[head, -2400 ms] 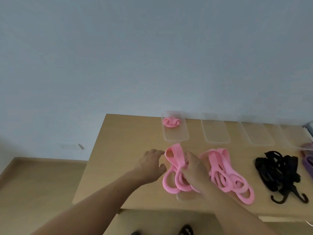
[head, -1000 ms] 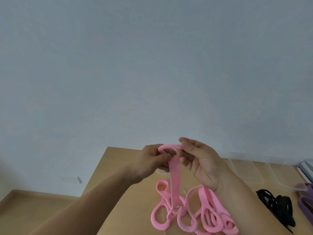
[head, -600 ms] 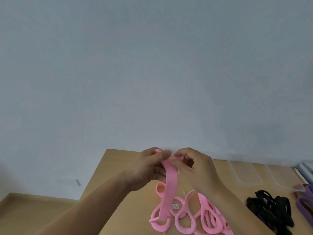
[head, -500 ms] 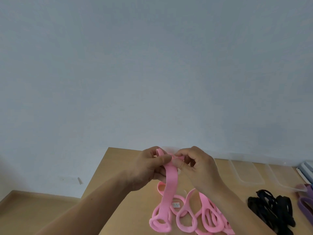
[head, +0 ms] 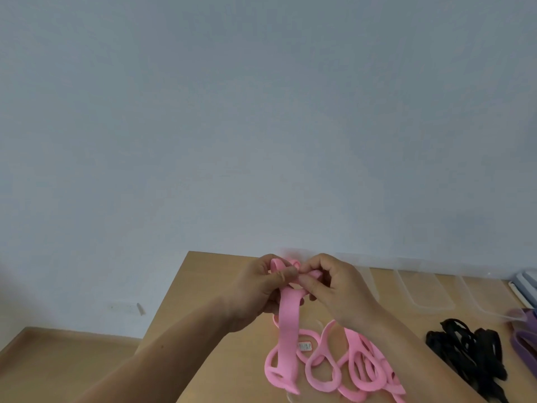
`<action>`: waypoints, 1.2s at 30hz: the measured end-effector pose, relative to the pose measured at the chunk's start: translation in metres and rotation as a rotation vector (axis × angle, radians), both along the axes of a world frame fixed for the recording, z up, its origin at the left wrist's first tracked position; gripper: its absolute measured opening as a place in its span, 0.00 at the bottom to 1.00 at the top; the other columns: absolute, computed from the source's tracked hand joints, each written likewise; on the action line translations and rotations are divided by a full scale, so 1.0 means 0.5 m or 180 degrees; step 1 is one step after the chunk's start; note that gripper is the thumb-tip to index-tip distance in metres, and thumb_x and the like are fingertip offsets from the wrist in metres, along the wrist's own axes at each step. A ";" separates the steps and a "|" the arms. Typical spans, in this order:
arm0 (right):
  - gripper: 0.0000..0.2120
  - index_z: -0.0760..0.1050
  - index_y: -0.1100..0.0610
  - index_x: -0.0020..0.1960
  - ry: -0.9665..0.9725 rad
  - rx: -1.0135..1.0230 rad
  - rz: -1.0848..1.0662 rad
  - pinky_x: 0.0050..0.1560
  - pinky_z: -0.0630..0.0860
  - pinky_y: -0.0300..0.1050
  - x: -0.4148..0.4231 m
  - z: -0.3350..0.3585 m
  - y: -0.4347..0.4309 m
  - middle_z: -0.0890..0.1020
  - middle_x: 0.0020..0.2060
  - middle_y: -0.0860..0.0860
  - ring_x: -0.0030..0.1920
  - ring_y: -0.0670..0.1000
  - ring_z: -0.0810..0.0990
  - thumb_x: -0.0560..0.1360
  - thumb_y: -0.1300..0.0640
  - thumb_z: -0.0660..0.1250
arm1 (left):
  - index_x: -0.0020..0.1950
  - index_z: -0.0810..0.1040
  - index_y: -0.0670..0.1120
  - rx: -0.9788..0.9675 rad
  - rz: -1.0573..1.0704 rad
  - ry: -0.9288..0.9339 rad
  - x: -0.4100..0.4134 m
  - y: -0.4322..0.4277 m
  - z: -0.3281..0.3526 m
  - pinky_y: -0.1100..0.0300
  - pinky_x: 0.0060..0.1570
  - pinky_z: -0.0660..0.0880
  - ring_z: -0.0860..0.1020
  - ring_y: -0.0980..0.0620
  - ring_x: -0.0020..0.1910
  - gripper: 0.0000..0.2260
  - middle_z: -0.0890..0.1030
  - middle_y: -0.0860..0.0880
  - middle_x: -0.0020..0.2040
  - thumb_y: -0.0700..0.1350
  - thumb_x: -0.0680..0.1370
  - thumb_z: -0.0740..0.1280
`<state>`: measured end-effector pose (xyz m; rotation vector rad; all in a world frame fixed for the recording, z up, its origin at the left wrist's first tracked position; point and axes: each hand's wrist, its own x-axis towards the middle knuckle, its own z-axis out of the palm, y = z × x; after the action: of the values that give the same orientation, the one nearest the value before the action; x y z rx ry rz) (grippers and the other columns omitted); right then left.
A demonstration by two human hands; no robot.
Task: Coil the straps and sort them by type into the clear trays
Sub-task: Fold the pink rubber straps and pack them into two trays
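Pink strap (head: 287, 321) hangs pinched at its top by left hand (head: 255, 289) and right hand (head: 334, 292).

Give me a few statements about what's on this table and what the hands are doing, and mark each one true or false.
1. The left hand and the right hand both pinch the top end of one pink strap. True.
2. The black straps lie inside a clear tray. False: they lie heaped on the table, nearer the person than the trays.
3. The held strap hangs down toward the table, beside a pile of loose pink straps. True.
4. The purple strap lies left of the pink pile. False: it is at the right edge of the view, beyond the black straps.
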<state>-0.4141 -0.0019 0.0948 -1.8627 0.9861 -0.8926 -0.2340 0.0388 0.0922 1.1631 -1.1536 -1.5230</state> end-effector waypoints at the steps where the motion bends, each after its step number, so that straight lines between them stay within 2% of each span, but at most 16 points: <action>1: 0.08 0.78 0.49 0.44 0.0086 -0.0254 -0.0052 0.37 0.75 0.33 -0.001 -0.002 0.002 0.82 0.36 0.44 0.36 0.42 0.81 0.74 0.62 0.73 | 0.58 0.80 0.39 0.0092 -0.0109 0.0028 0.001 0.000 -0.001 0.38 0.56 0.76 0.82 0.41 0.48 0.13 0.83 0.38 0.51 0.49 0.81 0.66; 4: 0.06 0.80 0.52 0.44 0.0373 -0.0973 0.0036 0.40 0.75 0.36 -0.010 -0.004 0.001 0.79 0.40 0.48 0.40 0.45 0.79 0.73 0.62 0.74 | 0.53 0.83 0.41 0.0405 -0.0155 0.0151 0.003 0.001 0.004 0.36 0.61 0.72 0.79 0.37 0.50 0.10 0.82 0.36 0.50 0.46 0.80 0.66; 7: 0.03 0.81 0.57 0.44 0.0663 -0.1289 0.0262 0.41 0.77 0.48 -0.015 -0.007 0.001 0.77 0.42 0.49 0.41 0.49 0.79 0.73 0.64 0.73 | 0.58 0.80 0.34 0.0738 -0.0123 0.0231 -0.001 -0.001 0.004 0.46 0.54 0.77 0.80 0.40 0.48 0.13 0.83 0.37 0.48 0.41 0.80 0.62; 10: 0.03 0.81 0.58 0.44 0.0650 -0.1310 0.0361 0.42 0.78 0.53 -0.020 -0.008 0.004 0.77 0.43 0.50 0.42 0.51 0.79 0.72 0.65 0.74 | 0.50 0.83 0.38 0.0738 -0.0113 0.0305 -0.005 0.004 0.004 0.51 0.48 0.79 0.80 0.41 0.46 0.08 0.82 0.37 0.48 0.39 0.80 0.64; 11: 0.04 0.82 0.57 0.43 0.0577 -0.1250 0.0352 0.42 0.78 0.53 -0.023 -0.007 0.004 0.77 0.43 0.50 0.42 0.51 0.79 0.72 0.64 0.74 | 0.49 0.83 0.39 0.0662 -0.0128 0.0320 -0.004 0.006 0.004 0.51 0.48 0.79 0.80 0.41 0.47 0.07 0.82 0.37 0.48 0.38 0.80 0.65; 13: 0.05 0.82 0.54 0.44 0.0338 -0.0984 0.0344 0.44 0.78 0.50 -0.030 -0.003 0.006 0.78 0.43 0.51 0.42 0.51 0.79 0.70 0.61 0.76 | 0.52 0.80 0.37 0.0474 -0.0116 0.0317 -0.004 0.007 0.003 0.50 0.48 0.79 0.79 0.40 0.47 0.04 0.81 0.36 0.48 0.35 0.79 0.67; 17: 0.09 0.80 0.46 0.52 -0.0084 -0.0411 0.0057 0.45 0.78 0.40 -0.030 -0.001 0.010 0.82 0.44 0.45 0.43 0.46 0.80 0.74 0.57 0.74 | 0.58 0.73 0.36 0.0108 0.0102 0.0010 -0.004 0.003 0.001 0.53 0.47 0.81 0.84 0.42 0.46 0.10 0.83 0.38 0.48 0.35 0.78 0.69; 19: 0.09 0.78 0.42 0.53 -0.0056 -0.0075 -0.0083 0.45 0.80 0.42 -0.029 0.002 0.006 0.84 0.42 0.46 0.41 0.45 0.82 0.76 0.54 0.71 | 0.60 0.73 0.40 -0.0152 0.0101 -0.0366 -0.007 0.003 0.001 0.54 0.48 0.81 0.85 0.43 0.49 0.13 0.83 0.38 0.53 0.37 0.78 0.70; 21: 0.04 0.79 0.45 0.51 0.0101 0.0150 -0.0079 0.41 0.81 0.44 -0.027 0.003 0.003 0.85 0.37 0.47 0.36 0.46 0.83 0.77 0.53 0.70 | 0.59 0.74 0.42 -0.0368 0.0125 -0.0724 -0.010 0.002 -0.001 0.51 0.49 0.82 0.85 0.46 0.49 0.12 0.83 0.40 0.53 0.41 0.78 0.72; 23: 0.05 0.80 0.49 0.50 0.0174 0.0164 -0.0121 0.39 0.80 0.39 -0.028 0.000 0.003 0.84 0.36 0.45 0.35 0.45 0.83 0.75 0.53 0.72 | 0.56 0.76 0.40 -0.0477 0.0163 -0.0890 -0.012 0.002 -0.005 0.46 0.51 0.82 0.85 0.45 0.48 0.12 0.84 0.41 0.49 0.44 0.77 0.73; 27: 0.06 0.79 0.46 0.46 0.0157 -0.0131 -0.0303 0.42 0.78 0.36 -0.027 -0.006 0.004 0.84 0.39 0.39 0.40 0.41 0.82 0.72 0.52 0.76 | 0.55 0.78 0.37 -0.0234 0.0115 -0.0791 -0.015 -0.002 -0.003 0.44 0.52 0.82 0.85 0.41 0.47 0.15 0.85 0.40 0.46 0.48 0.77 0.73; 31: 0.07 0.79 0.45 0.46 0.0089 -0.0243 -0.0357 0.42 0.77 0.34 -0.027 -0.010 0.006 0.83 0.41 0.38 0.40 0.40 0.81 0.73 0.55 0.75 | 0.57 0.75 0.37 0.0015 -0.0155 -0.0687 -0.007 -0.006 0.001 0.50 0.45 0.83 0.84 0.40 0.42 0.17 0.85 0.38 0.45 0.49 0.78 0.71; 36: 0.13 0.76 0.44 0.46 0.0227 -0.0731 -0.0246 0.41 0.74 0.30 -0.024 -0.011 0.010 0.80 0.41 0.32 0.41 0.38 0.79 0.74 0.62 0.73 | 0.62 0.74 0.32 0.0279 -0.0210 0.0187 0.005 -0.009 0.003 0.53 0.41 0.80 0.78 0.40 0.43 0.24 0.82 0.36 0.47 0.45 0.74 0.75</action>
<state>-0.4262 0.0030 0.0891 -2.0725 1.0411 -1.0277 -0.2316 0.0345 0.0937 1.1400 -1.1051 -1.6618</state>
